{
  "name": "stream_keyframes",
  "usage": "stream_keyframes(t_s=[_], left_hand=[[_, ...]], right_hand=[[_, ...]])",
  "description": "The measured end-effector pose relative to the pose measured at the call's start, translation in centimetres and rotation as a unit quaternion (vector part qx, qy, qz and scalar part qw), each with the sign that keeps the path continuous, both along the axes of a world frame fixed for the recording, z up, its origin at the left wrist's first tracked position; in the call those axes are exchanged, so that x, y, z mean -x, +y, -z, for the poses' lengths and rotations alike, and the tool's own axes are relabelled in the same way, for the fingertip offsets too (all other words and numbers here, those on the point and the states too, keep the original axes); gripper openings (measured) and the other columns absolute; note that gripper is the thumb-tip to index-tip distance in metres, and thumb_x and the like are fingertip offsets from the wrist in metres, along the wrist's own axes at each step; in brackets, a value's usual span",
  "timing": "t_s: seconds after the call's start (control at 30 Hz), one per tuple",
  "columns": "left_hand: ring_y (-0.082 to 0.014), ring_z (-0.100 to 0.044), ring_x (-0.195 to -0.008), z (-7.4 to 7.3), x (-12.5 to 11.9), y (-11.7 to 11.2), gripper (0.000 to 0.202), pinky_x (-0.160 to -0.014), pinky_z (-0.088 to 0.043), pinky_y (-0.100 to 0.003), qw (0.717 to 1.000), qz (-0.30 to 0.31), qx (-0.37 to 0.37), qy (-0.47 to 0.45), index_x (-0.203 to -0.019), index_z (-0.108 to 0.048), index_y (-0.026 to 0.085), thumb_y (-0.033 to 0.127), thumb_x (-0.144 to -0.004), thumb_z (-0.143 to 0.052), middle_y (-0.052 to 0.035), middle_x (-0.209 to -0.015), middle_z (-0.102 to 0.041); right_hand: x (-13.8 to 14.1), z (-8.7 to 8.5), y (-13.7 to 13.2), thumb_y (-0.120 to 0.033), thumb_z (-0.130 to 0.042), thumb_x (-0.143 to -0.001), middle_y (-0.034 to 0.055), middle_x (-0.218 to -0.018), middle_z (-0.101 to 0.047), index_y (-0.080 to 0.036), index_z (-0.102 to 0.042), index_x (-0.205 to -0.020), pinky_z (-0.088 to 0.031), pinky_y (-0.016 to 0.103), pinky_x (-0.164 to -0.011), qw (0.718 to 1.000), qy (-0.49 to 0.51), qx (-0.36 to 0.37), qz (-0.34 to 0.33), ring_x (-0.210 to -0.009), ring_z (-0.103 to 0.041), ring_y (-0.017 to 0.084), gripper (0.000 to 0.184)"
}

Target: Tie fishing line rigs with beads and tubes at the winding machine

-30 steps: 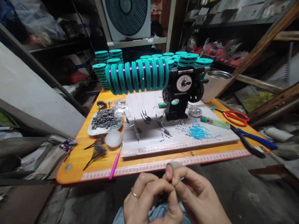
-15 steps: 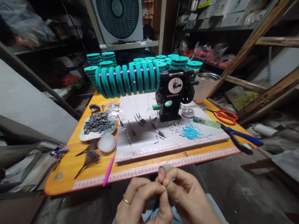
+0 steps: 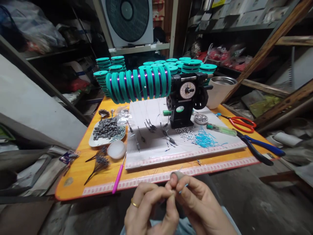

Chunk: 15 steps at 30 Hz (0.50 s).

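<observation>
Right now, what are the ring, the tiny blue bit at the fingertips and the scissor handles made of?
Ring: probably metal, polished; it's yellow and glints.
Blue bit: perhaps plastic, being bright and evenly coloured; too small to tell its finish.
Scissor handles: likely plastic; smooth, red-orange, slightly shiny.

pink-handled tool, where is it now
In the head view, the pink-handled tool lies left of centre at the near edge of the table, its handle across the measuring strip, its tip between the white bowl and white board.
</observation>
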<state>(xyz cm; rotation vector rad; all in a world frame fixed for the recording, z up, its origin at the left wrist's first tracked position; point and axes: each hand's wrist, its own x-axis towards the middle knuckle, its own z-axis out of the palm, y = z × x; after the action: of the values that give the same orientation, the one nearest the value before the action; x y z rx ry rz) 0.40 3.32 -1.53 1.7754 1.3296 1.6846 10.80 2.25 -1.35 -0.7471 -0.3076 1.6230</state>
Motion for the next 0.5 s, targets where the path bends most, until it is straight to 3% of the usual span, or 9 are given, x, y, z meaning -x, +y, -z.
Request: stream_keyframes(t_s=[0.17,0.27,0.37,0.43,0.5], left_hand=[[-0.0121,-0.063,-0.069,1.4,2.1,1.8,0.018,-0.061,-0.054,-0.021,0.987,0.053,-0.011,0.152,-0.091,-0.066,0.021,0.005,-0.081,-0.064,0.0003,-0.077,-0.061],[-0.0183,-0.063,-0.091,1.8,3.7,1.9,0.023,-0.080,-0.054,-0.030,0.971,0.056,-0.047,0.229,-0.099,-0.066,0.020,0.005,-0.085,-0.056,-0.0047,-0.091,-0.064],[-0.0239,-0.056,-0.108,1.5,6.1,2.0,0.029,-0.093,-0.046,-0.042,0.962,-0.040,-0.052,0.265,-0.112,-0.063,0.022,0.010,-0.090,-0.048,-0.0088,-0.108,-0.062],[-0.0261,-0.059,-0.096,1.1,7.8,2.3,0.021,-0.086,-0.048,-0.045,0.947,-0.138,-0.036,0.289,-0.108,-0.062,0.020,0.021,-0.088,-0.056,-0.0097,-0.099,-0.063],[-0.0281,-0.063,-0.086,0.8,9.4,2.8,0.021,-0.077,-0.051,-0.045,0.937,-0.165,0.038,0.307,-0.098,-0.061,0.020,0.037,-0.085,-0.059,-0.0093,-0.091,-0.065]], right_hand=[[-0.4,0.3,0.2,-0.035,-0.088,-0.062,0.0021,-0.082,-0.070,-0.022,-0.075,-0.068,-0.051,0.016,-0.078,0.990,-0.108,0.018,0.085,-0.079,-0.066,0.012,0.019],[-0.9,1.0,0.2,-0.037,-0.088,-0.061,0.0036,-0.084,-0.071,-0.022,-0.075,-0.068,-0.054,0.018,-0.077,0.987,-0.131,0.024,0.088,-0.078,-0.067,0.014,0.021],[-1.5,1.9,0.2,-0.036,-0.087,-0.063,0.0053,-0.086,-0.071,-0.022,-0.076,-0.069,-0.055,0.023,-0.083,0.988,-0.140,0.012,0.059,-0.087,-0.068,0.018,0.019],[-1.6,2.2,0.3,-0.036,-0.086,-0.064,0.0062,-0.085,-0.071,-0.022,-0.076,-0.070,-0.054,0.026,-0.087,0.987,-0.152,0.000,0.043,-0.094,-0.067,0.020,0.018],[-1.4,2.0,0.3,-0.037,-0.086,-0.064,0.0062,-0.083,-0.071,-0.022,-0.075,-0.070,-0.053,0.025,-0.087,0.985,-0.163,0.000,0.052,-0.098,-0.065,0.021,0.019]])
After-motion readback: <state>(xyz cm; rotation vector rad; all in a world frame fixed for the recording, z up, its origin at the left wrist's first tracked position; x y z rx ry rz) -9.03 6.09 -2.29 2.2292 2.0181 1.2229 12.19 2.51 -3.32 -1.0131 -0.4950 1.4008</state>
